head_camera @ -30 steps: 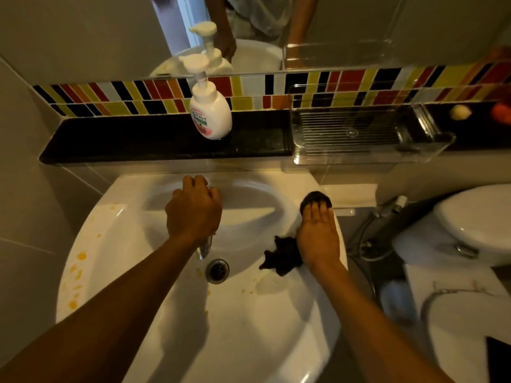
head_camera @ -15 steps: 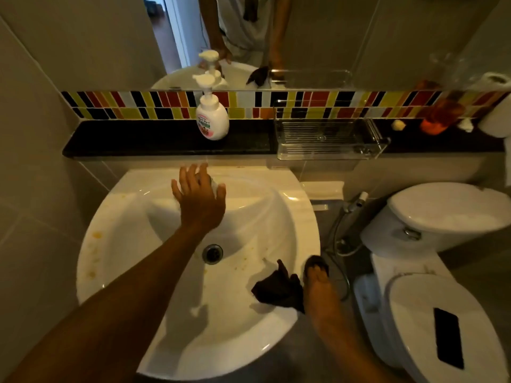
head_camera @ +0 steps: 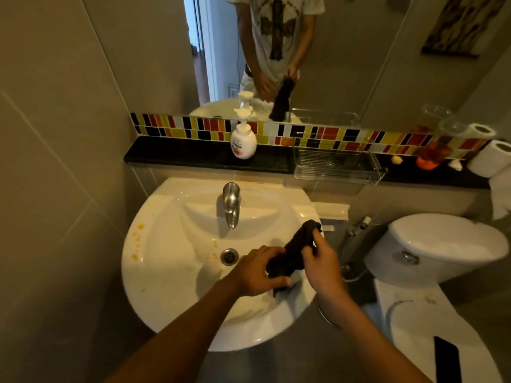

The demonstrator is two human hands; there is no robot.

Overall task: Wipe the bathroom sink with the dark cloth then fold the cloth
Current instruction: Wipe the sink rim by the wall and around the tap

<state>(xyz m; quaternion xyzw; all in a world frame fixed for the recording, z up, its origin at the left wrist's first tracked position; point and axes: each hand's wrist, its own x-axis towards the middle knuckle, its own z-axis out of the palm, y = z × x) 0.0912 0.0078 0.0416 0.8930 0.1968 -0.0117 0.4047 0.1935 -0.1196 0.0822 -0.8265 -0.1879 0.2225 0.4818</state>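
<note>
Head view, both hands [head_camera: 255, 270] [head_camera: 322, 261] gripping dark cloth [head_camera: 296, 250]

A white soap pump bottle [head_camera: 243, 140] stands on the black ledge [head_camera: 193, 154] behind the basin, below a strip of coloured tiles [head_camera: 345, 135]. A clear plastic tray [head_camera: 336, 167] sits on the same ledge to the right. Further right stand an orange bottle [head_camera: 431, 156] and toilet rolls [head_camera: 489, 158]. A white toilet [head_camera: 442, 244] stands at the right, with a spray hose [head_camera: 356, 230] beside it. A mirror [head_camera: 359, 64] covers the wall above.
</note>
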